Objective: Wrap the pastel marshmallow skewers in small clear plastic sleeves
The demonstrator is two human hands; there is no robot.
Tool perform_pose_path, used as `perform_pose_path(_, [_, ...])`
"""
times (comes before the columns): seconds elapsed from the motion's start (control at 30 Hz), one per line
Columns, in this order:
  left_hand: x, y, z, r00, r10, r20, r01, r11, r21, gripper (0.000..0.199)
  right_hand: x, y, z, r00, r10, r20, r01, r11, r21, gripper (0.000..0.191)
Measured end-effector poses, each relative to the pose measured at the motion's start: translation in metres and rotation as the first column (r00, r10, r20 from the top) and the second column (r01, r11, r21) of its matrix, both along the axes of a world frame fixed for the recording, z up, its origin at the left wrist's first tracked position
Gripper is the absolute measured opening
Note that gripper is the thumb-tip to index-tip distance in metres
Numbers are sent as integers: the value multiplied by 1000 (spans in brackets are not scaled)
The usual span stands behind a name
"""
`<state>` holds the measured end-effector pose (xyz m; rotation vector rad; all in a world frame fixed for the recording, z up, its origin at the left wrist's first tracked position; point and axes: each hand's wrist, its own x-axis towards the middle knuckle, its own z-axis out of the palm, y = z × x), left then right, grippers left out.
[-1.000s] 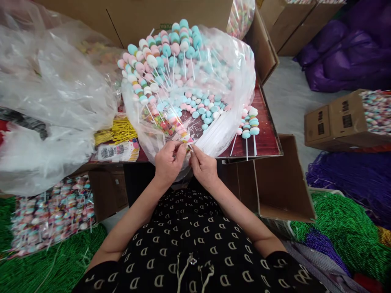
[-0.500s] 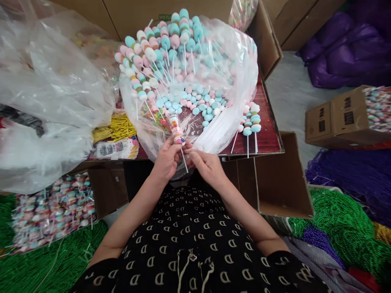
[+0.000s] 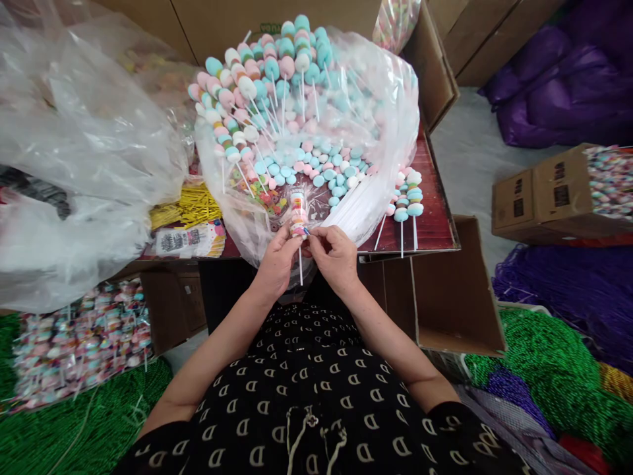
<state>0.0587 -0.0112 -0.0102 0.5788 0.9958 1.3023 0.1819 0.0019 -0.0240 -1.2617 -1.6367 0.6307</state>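
A wrapped candy skewer (image 3: 298,210) stands upright between my hands, its white stick pointing down toward me. My left hand (image 3: 277,262) is closed round the lower end of its wrapper. The fingers of my right hand (image 3: 334,257) are pinched at the wrapper's lower right side; what they hold there is too small to make out. Beyond my hands an open clear plastic bag (image 3: 217,178) holds loose pastel candies (image 3: 339,173), white sticks (image 3: 353,204) and a pile of unwrapped skewers (image 3: 277,66). Yellow ties (image 3: 188,206) and printed wrappers (image 3: 190,240) lie to the left.
Several unwrapped skewers (image 3: 408,198) rest on the red table (image 3: 435,211) at the right. An open cardboard box (image 3: 455,290) stands below its right edge. Wrapped skewers (image 3: 84,336) fill a box at lower left. Large plastic bags (image 3: 84,119) cover the left side.
The wrapped skewer has turned more upright and shifted slightly right. My right hand has risen, its fingers now bent in a pinch beside the wrapper. The view has shifted slightly.
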Motion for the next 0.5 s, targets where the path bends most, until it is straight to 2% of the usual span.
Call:
perform_pose_path(0.2, [-1,-4,2,996,13,-85,-16,1000,-26,52,-3,4,-3,998,-35,53,31,997,74,12])
perform_pose_path(0.3, [0,-6,3,997,10,-77,-15,997,-74,65,-4,2,-5,992,-15,124,4,996,86,13])
perform_pose_path(0.4, [2,-8,4,994,69,-86,-78,991,-106,77,-5,-3,-7,985,27,173,-42,996,84,13])
perform_pose_path(0.5, [2,-7,6,990,73,-121,-88,988,-124,78,-5,-6,-7,988,44,147,-55,996,77,12])
